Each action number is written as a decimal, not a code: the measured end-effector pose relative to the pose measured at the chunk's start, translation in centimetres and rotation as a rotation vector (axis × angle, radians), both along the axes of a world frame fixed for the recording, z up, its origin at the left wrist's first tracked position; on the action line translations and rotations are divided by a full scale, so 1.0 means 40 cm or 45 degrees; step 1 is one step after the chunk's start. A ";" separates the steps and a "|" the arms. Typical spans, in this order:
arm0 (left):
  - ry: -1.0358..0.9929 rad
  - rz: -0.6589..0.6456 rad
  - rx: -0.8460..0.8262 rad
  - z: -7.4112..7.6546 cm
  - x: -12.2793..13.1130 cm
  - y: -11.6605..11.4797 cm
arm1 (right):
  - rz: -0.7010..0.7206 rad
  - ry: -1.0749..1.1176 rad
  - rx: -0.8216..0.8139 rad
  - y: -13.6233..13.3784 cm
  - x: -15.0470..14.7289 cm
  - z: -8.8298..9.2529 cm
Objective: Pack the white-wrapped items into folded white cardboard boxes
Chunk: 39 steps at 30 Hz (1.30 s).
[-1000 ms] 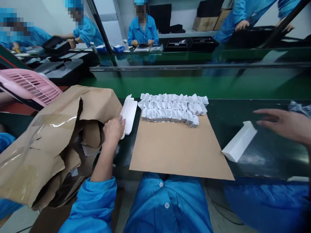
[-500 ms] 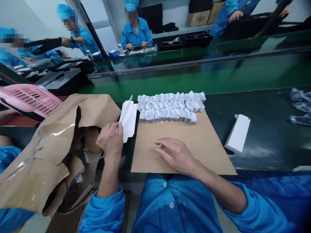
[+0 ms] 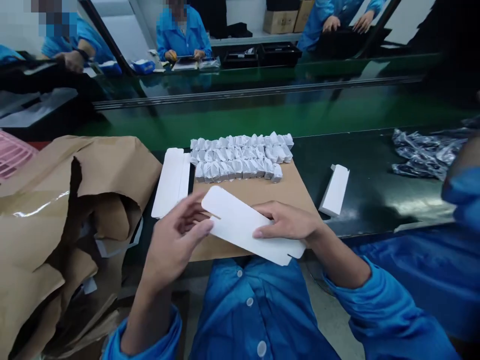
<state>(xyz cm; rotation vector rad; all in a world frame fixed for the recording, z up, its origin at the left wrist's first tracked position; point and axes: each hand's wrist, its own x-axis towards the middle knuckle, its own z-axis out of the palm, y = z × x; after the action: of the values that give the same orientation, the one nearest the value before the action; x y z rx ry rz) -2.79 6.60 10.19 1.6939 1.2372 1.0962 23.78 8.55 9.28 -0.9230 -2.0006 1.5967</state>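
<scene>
A flattened white carton (image 3: 236,215) with cut flaps is held slantwise between my hands, over a brown cardboard sheet (image 3: 296,192). My right hand (image 3: 290,221) grips its right part, thumb on top and the other fingers partly hidden. At the carton's left end, my left hand (image 3: 174,240) pinches the edge with the thumb in front and the fingers curled behind. Rows of small white-wrapped pieces (image 3: 236,155) line the far side of the sheet. More flat white cartons (image 3: 170,182) lie left of the sheet.
A torn brown paper-like cardboard wrapping (image 3: 108,165) fills the left side, near a pink basket (image 3: 15,152). An erected white box (image 3: 335,190) lies to the right, before dark plastic-wrapped items (image 3: 423,150). Co-workers in blue sit across the green bench (image 3: 225,112); a person's arm is at far right.
My left hand has brought a flat white carton from the left over the sheet, and my right hand has taken hold of it. The view has shifted to the right.
</scene>
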 end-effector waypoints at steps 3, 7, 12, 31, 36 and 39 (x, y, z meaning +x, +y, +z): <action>-0.036 -0.115 -0.229 -0.004 0.016 0.047 | -0.092 -0.343 0.362 -0.035 -0.008 0.023; -0.376 0.100 -0.295 -0.053 0.052 0.048 | -0.505 -0.712 1.150 -0.109 -0.082 -0.023; -0.451 0.032 -0.235 -0.072 0.026 0.043 | -0.611 -0.373 1.324 -0.112 -0.080 -0.052; -0.099 -0.553 -0.632 -0.011 -0.018 0.028 | -0.209 -0.693 1.497 -0.085 -0.037 0.010; -0.086 -0.651 -0.753 -0.012 -0.010 0.023 | -0.082 -0.628 1.488 -0.090 -0.023 0.010; -0.086 -0.583 -0.737 -0.025 0.003 0.018 | -0.094 -0.612 1.521 -0.095 -0.020 -0.003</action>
<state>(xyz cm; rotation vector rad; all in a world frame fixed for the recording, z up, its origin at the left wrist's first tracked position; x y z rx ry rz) -2.66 7.32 9.21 1.3731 0.9346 0.4545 22.98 4.75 9.17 -0.8396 -2.5841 -0.0647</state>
